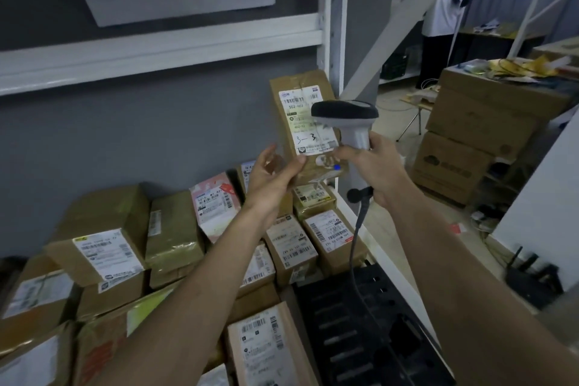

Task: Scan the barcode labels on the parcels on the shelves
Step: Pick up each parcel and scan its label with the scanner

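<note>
The left hand (275, 171) is holding a tall cardboard parcel (308, 125) upright above the shelf, its grip pinched on the bottom corner. The right hand (372, 163) is clamping a smooth grey scanner (346, 117), whose head is sitting just in front of the white paper label (307, 117), overlapping its right side. More taped brown boxes (103, 247) are lying below.

Single head cam, wide-angle, looking forward and down from the wearer's eye line. Close range: both forearms enter from the bottom edge, shelf (163, 50) of parcels (103, 247) straight ahead and below. Right side of frame opens onto the room. No second view.
</note>
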